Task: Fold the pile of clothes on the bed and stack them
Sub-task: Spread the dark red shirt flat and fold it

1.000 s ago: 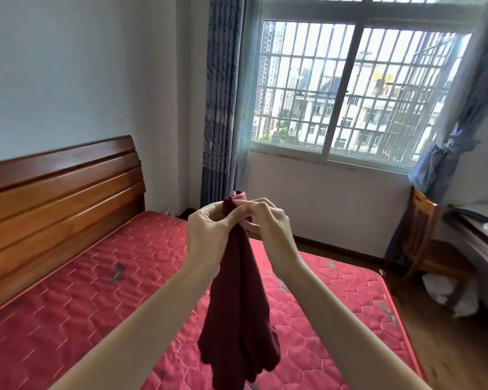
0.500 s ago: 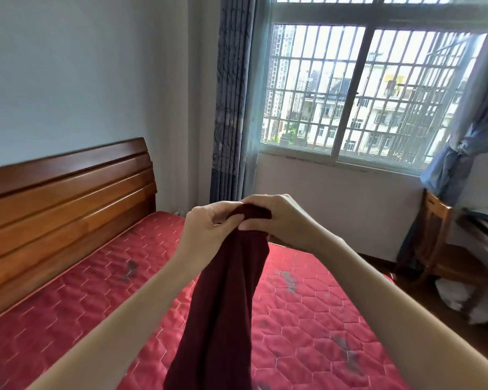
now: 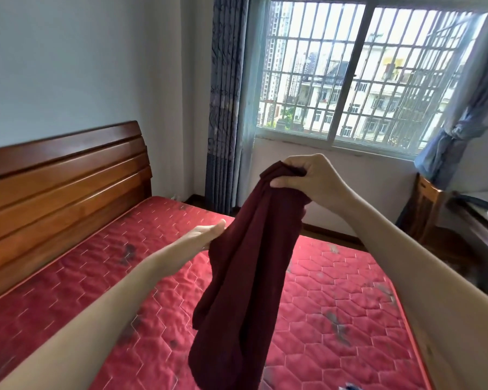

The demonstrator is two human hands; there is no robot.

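On my far left, the slatted brown wooden headboard [image 3: 62,181] runs along the pale wall, and below it the red quilted mattress with its hexagon stitching [image 3: 68,291] fills the lower part of my view, marked here and there with dark smudges. Coming across, my left hand [image 3: 206,235] is out flat, fingers straight and together, holding nothing; its fingertips meet the left edge of the cloth, and I think they are touching it, though the tips slip behind the fabric so I can't be certain. Now the centre: the dark maroon knitted garment [image 3: 245,277] hangs in the air above the mattress, bunched at the top and drooping in loose folds down towards the bottom edge of my view, clear of the bed surface. Behind it stands the grey-blue patterned curtain [image 3: 223,94], drawn into a narrow column beside the barred sliding window [image 3: 358,80], with pale apartment blocks outside. My right hand [image 3: 307,178] is up high, fingers curled and thumb pinched in, clutching the top of the garment and carrying all of its weight. Far right, a second blue curtain tied back into a knot [image 3: 451,142] hangs above a brown wooden chair [image 3: 426,204], which sits just beside a dark desk edge [image 3: 479,229].
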